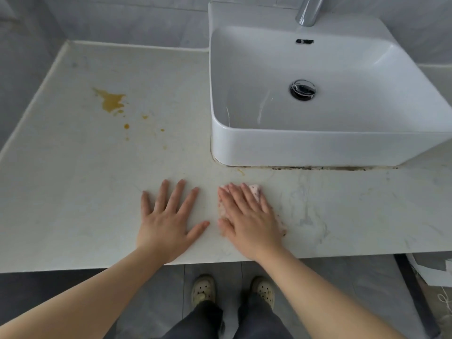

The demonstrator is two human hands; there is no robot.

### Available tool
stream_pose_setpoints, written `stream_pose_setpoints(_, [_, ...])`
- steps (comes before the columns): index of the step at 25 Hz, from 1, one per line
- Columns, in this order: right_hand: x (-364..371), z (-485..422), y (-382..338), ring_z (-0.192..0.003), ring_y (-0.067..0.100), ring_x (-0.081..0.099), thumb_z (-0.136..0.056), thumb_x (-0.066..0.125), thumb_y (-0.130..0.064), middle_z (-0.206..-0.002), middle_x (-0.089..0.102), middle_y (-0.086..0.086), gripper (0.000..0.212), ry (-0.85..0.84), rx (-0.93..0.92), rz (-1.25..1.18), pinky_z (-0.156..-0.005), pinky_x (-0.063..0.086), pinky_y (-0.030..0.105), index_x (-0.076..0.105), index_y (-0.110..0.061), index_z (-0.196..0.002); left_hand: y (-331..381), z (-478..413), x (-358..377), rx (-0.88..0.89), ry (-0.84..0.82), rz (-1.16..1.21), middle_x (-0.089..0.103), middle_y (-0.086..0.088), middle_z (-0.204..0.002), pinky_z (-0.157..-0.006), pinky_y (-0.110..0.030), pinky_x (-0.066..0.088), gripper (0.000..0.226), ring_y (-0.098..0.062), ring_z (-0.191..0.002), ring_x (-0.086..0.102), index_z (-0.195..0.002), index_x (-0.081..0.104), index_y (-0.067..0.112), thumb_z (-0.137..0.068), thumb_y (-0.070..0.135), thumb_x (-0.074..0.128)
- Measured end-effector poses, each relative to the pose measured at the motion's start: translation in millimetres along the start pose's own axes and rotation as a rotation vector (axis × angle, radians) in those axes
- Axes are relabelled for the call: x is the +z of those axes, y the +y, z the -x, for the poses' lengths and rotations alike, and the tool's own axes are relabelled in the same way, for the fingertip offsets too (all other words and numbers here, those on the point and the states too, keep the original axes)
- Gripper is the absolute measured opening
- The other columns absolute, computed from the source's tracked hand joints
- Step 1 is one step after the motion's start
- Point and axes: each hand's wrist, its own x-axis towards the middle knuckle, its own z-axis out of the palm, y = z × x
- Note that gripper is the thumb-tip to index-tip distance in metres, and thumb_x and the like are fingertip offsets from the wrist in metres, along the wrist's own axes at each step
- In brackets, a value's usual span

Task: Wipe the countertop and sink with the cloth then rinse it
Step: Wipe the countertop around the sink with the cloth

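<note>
A pale marble countertop [73,182] carries a yellow-brown spill [111,101] with small drops trailing toward the front. A white vessel sink [342,148] stands at the right, its drain [303,90] in the basin. My right hand [249,218] lies flat with straight fingers on a pink cloth [255,190], pressing it onto the counter just in front of the sink. Most of the cloth is hidden under that hand. My left hand [168,221] rests flat on the bare counter beside it, fingers spread.
A chrome tap [309,11] reaches over the back of the basin. Dark grime [318,168] runs along the sink's front base. The counter's front edge is just behind my wrists, with grey floor tiles and my shoes below. White papers [430,272] lie at the lower right.
</note>
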Motion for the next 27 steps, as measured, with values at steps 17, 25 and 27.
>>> stream_pose_setpoints(17, [0.6,-13.9,36.0,-0.144,0.024,0.013,-0.088,0.015,-0.05,-0.157,0.018,-0.003,0.066,0.068,0.519,-0.054,-0.116,-0.001,0.045,0.018,-0.025,-0.149,-4.2,-1.4,9.1,0.046,0.202,-0.006,0.046,-0.008,-0.141,-0.103,-0.055,0.011,0.051,-0.038,-0.131,0.038,-0.135,0.045,0.022,-0.09,0.04,0.028])
stream_pose_setpoints(25, [0.7,18.3,15.3,-0.138,0.022,0.034,-0.092,0.027,-0.047,-0.149,0.039,-0.005,0.057,-0.031,-0.095,0.032,-0.111,0.017,0.043,0.031,-0.026,-0.145,-5.5,-1.9,9.4,0.01,0.203,0.034,0.043,-0.003,-0.144,-0.107,-0.051,0.006,0.054,-0.032,-0.136,0.031,-0.136,0.046,0.017,-0.091,0.037,0.024])
stream_pose_setpoints(27, [-2.9,14.9,62.1,-0.145,0.019,0.017,-0.091,0.014,-0.05,-0.157,0.019,-0.006,0.062,-0.026,0.198,0.047,-0.116,0.007,0.041,0.013,-0.029,-0.149,-3.9,-2.4,10.2,0.002,0.191,-0.007,0.042,-0.002,-0.145,-0.107,-0.051,0.005,0.054,-0.032,-0.137,0.031,-0.137,0.044,0.019,-0.092,0.041,0.025])
